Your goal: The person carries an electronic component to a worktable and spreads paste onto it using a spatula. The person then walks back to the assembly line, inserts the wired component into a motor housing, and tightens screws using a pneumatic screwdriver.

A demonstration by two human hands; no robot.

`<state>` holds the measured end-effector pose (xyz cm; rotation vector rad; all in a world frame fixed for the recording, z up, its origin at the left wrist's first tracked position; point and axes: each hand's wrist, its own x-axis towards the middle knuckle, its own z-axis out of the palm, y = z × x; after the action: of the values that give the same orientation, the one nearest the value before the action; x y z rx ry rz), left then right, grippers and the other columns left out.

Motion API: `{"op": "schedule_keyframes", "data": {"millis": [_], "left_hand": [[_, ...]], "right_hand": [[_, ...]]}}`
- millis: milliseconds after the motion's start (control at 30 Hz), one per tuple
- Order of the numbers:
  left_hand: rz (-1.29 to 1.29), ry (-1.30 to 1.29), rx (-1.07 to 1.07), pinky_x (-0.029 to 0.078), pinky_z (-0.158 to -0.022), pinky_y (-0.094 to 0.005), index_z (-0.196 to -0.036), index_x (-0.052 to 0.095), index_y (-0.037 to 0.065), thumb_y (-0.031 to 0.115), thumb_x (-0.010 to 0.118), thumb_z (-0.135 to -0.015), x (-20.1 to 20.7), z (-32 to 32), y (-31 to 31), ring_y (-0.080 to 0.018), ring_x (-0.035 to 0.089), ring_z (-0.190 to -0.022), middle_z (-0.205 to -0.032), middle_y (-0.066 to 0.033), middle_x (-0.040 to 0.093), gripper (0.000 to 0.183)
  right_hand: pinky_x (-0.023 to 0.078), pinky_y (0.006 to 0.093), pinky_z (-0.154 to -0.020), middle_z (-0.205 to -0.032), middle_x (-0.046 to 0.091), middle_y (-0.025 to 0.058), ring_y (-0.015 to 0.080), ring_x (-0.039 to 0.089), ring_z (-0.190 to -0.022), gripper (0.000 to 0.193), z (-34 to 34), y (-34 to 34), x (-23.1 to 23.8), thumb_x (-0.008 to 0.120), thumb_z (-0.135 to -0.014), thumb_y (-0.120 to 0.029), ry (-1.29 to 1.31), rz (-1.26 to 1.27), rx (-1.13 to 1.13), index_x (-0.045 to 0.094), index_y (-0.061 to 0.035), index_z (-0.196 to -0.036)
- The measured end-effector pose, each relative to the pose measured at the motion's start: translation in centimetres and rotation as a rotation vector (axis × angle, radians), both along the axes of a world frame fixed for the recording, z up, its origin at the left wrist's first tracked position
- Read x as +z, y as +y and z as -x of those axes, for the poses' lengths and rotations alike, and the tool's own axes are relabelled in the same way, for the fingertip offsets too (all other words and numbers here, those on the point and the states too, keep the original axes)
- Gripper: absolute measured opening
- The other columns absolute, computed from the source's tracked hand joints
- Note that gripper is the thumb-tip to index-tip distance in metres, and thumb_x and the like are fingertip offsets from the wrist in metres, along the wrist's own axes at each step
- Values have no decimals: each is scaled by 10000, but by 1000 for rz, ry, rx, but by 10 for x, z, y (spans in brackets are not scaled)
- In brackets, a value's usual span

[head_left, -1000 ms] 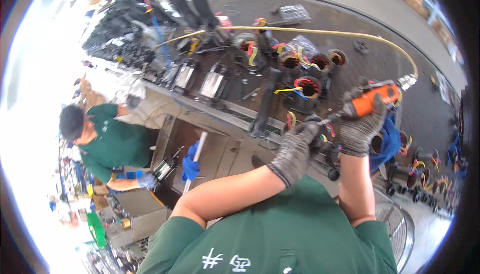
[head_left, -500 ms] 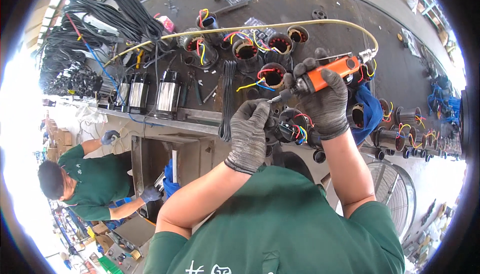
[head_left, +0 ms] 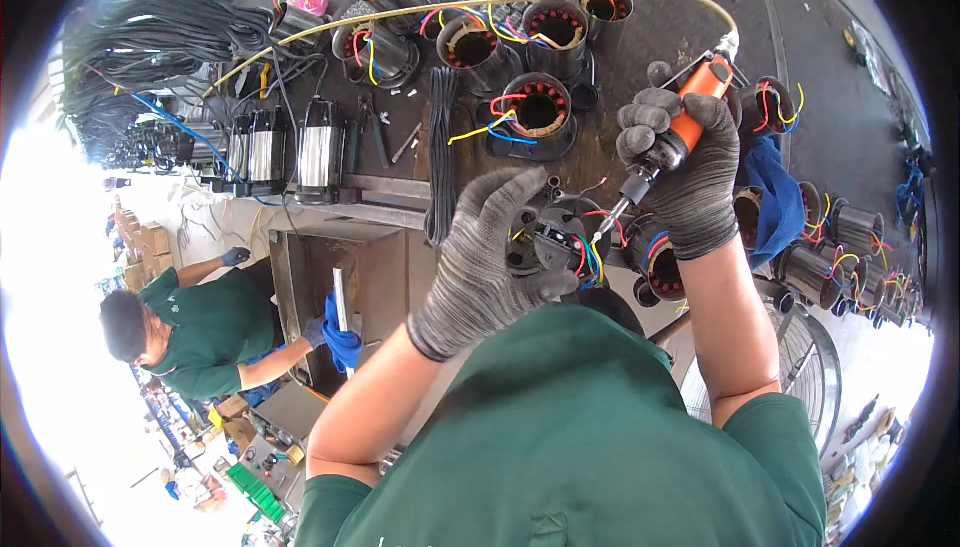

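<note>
My right hand (head_left: 690,162), in a grey striped glove, is wrapped round an orange air screwdriver (head_left: 697,112) with a hose at its top end. The driver's bit points down and left, its tip at the colored wires of a black motor housing (head_left: 560,232). Around the left side of that housing curves my gloved left hand (head_left: 490,257), forefinger above and thumb below, gripping it. Red, blue, green and yellow wires stick out beside the thumb. The fingertips are partly hidden, and I cannot make out a screw at the bit.
Several open motor housings (head_left: 535,112) with colored leads stand on the dark bench (head_left: 690,22). The yellowish air hose (head_left: 440,4) arches across. Black cable coils (head_left: 170,37) and silver-black motors (head_left: 320,152) lie left; a blue cloth (head_left: 775,202) lies right. Another person (head_left: 215,317) works at lower left.
My left hand has left the screwdriver's tip and spread onto the motor housing. The screwdriver has swung steeper and lower, its bit now at the housing's wires. The view has shifted slightly.
</note>
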<state>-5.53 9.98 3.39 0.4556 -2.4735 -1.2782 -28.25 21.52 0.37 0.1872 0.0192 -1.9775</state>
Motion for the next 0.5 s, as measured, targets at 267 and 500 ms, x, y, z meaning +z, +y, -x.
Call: {"op": "schedule_keyframes", "data": {"millis": [267,500], "left_hand": [[120,-356,-452,347,-1143,-539,-1566,280,104,445,951,-481,-12,23,-22,-446,416,-1370,-1521,-206,376,1320],[114,-371,-547,375,-1121,-534,-1550,309,100,427,948,-497,-33,32,-37,-433,439,-1359,-1503,-220,398,1274]], "right_hand": [[496,376,-707,-827,557,52,213,562,-791,414,6,11,-10,668,-843,-161,222,-156,-12,564,-2,-1211],[504,408,-721,-847,600,81,237,586,-775,495,0,14,-21,694,-813,-172,387,-295,-64,553,-3,-1257]]}}
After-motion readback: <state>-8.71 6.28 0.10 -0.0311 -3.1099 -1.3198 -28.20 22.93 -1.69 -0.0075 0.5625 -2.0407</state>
